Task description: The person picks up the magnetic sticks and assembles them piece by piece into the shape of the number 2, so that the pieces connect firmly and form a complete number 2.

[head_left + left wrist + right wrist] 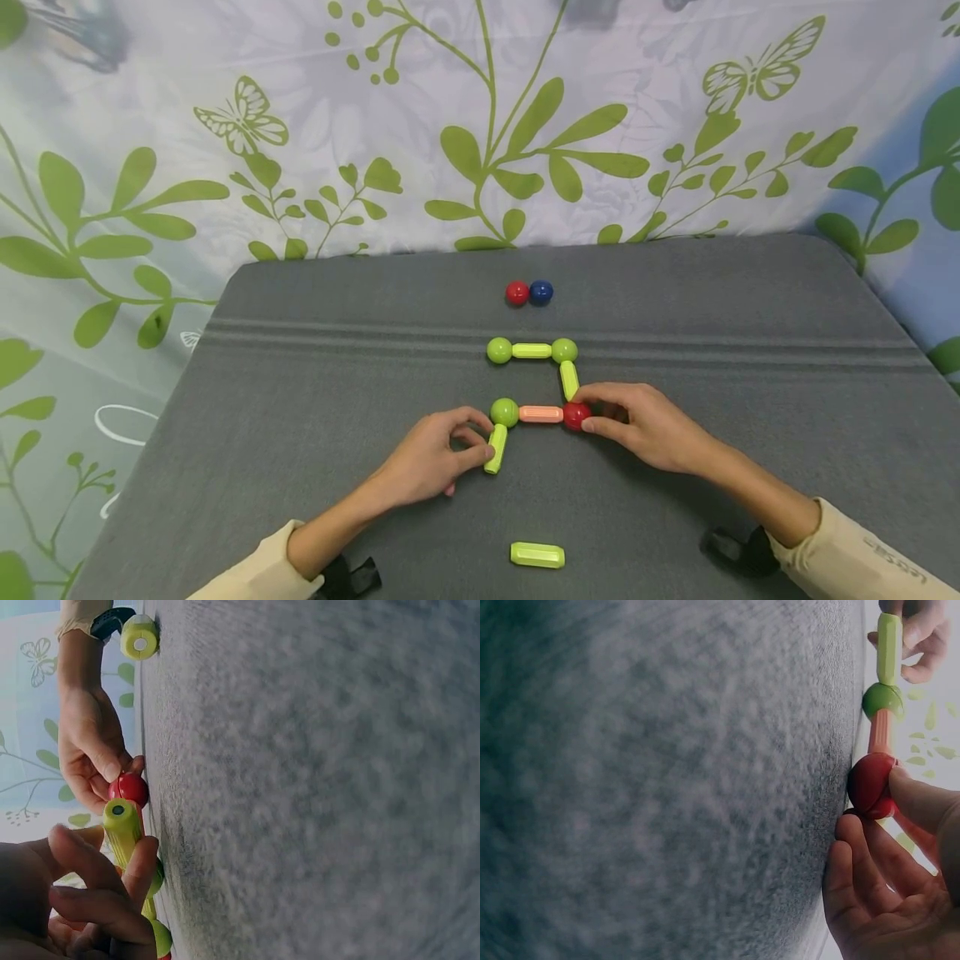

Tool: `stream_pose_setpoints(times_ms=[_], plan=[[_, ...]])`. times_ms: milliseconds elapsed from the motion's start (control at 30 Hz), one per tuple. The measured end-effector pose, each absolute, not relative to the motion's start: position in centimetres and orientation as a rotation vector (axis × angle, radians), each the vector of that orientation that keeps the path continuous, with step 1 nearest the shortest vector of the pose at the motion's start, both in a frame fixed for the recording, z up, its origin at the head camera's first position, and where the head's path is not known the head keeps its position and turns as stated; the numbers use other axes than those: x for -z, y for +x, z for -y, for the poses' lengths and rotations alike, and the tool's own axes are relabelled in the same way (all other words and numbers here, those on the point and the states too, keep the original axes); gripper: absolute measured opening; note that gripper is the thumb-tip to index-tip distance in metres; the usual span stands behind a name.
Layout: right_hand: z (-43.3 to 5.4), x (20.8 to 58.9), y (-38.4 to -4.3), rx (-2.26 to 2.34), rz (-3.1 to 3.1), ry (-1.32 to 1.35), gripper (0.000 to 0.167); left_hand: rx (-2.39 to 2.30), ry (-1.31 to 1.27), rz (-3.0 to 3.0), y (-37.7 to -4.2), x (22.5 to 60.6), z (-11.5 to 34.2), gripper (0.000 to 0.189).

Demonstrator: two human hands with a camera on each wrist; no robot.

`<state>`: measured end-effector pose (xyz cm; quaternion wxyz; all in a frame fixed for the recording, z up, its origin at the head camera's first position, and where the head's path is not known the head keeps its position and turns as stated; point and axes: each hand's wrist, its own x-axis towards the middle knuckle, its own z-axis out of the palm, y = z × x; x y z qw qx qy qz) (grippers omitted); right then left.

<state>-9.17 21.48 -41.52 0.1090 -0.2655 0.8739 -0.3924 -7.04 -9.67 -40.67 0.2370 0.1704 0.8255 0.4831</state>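
Thumb and fingers of my left hand [431,458] pinch a yellow-green rod [496,450], whose far end meets a green ball [505,412]. From that ball an orange rod [541,414] runs right to a red ball [576,416]. My right hand [648,425] holds this red ball between thumb and fingers, as the right wrist view also shows. Another yellow-green rod [569,380] leads away from it to a second green ball [565,351]. A further rod [532,351] joins that to a third green ball [499,350], making an angular chain with its left side open.
Behind the chain, a loose red ball [517,292] and a dark blue ball [542,292] sit side by side. One loose yellow-green rod [537,555] lies near the front of the grey table [337,350]. A leaf-printed cloth [405,150] hangs behind the table.
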Motion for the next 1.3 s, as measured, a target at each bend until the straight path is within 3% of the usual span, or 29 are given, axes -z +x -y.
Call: stream_pose_setpoints(times_ms=[933,1300], plan=[[-21.52,41.52,-9.23,1.161,-2.568,-0.790,0.022,-1.293,0.525,-2.226,-6.75,40.54,8.99,0.039],[-21.48,41.41,-9.24,1.161,-2.566,-0.797,0.021,-1.272,0.530,-2.244,-6.84,40.53,8.86,0.037]])
